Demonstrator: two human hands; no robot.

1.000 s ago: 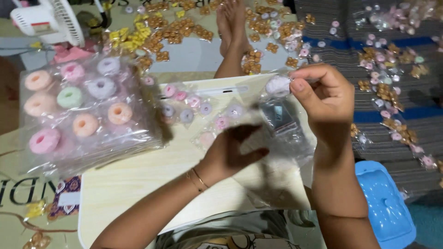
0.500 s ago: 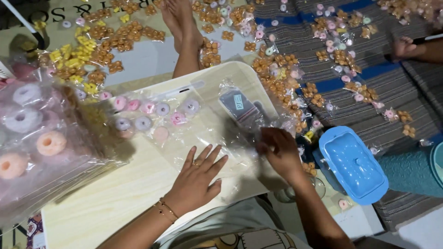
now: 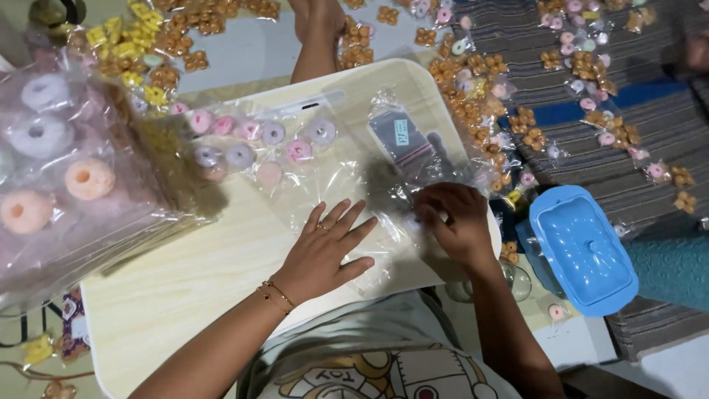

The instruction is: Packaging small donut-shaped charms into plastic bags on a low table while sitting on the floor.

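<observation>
Left hand (image 3: 325, 247): fingers spread flat, pressing the clear plastic bag (image 3: 347, 174) on the table (image 3: 192, 273), lower centre.
Right hand (image 3: 454, 222): fingers curled, pinching the bag's edge, centre right.
Bag: lies flat, holding pastel rings.
Blue lid (image 3: 580, 247): right, apart.

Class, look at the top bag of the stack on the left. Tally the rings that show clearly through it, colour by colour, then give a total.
Lavender rings: 2
Orange rings: 2
Total: 4
</observation>
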